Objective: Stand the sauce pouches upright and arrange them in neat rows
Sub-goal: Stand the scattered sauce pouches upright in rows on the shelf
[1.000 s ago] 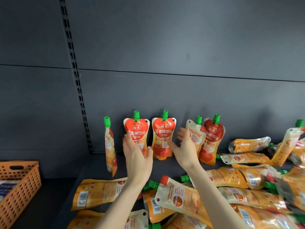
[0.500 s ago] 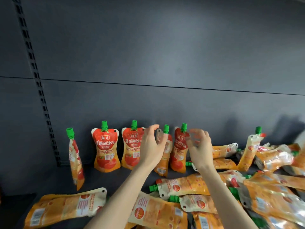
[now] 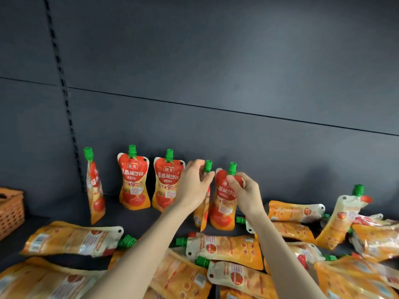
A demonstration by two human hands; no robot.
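Red-and-orange sauce pouches with green caps stand in a row along the dark back wall. One pouch (image 3: 95, 190) stands edge-on at the far left, and two front-facing pouches (image 3: 133, 182) (image 3: 167, 184) stand to its right. My left hand (image 3: 192, 184) grips the top of an edge-on pouch (image 3: 203, 216) just below its cap. My right hand (image 3: 244, 190) holds the upper part of the front-facing pouch (image 3: 222, 210) next to it. Several pouches (image 3: 71, 238) lie flat in front. One pouch (image 3: 343, 216) leans at the right.
An orange woven basket (image 3: 10, 210) sits at the left edge beside the shelf. A slotted upright rail (image 3: 64, 96) runs up the back wall. Flat pouches (image 3: 226, 249) crowd the shelf's front and right side.
Both hands moved from the left pair of standing pouches to the two pouches further right and closed on their tops. The right-hand pouch now faces front. The view has shifted.
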